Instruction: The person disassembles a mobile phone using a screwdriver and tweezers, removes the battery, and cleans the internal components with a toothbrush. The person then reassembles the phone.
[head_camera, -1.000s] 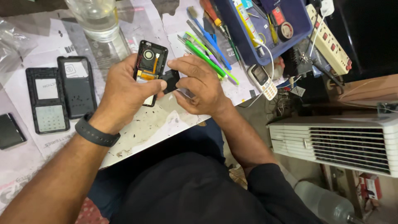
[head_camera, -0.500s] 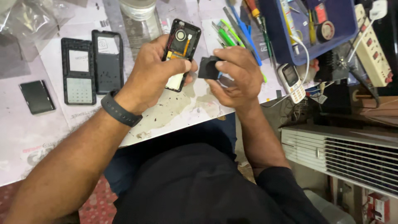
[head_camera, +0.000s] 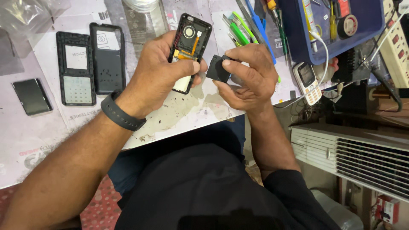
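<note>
I sit at a pale worktable [head_camera: 179, 119] covered in stained paper, its edge running across my lap. The opened phone body [head_camera: 189, 47] in my left hand is the thing I place everything else by. Left of it lie two black phone shells [head_camera: 91, 61] side by side, flat on the paper, and further left a small dark screen panel [head_camera: 32, 96]. Above it stands a clear plastic bottle [head_camera: 145, 17]. Right of it lie green and blue hand tools [head_camera: 245, 30], then a blue tray [head_camera: 332, 30] holding tubes and a roll of tape. Below the tray, a small white keypad phone [head_camera: 307, 81] rests near the table's edge with a white cable running to it. Lower right of the phone body, off the table, stands a white slatted appliance [head_camera: 353, 157].

My left hand [head_camera: 157, 74] is wrapped closed around the phone body, thumb pressed across its open back, holding it tilted above the table. My right hand [head_camera: 247, 76], just right of the phone body, pinches a small black square part [head_camera: 218, 69] between thumb and fingers, closed firmly on it and nearly touching the phone body's edge.
</note>
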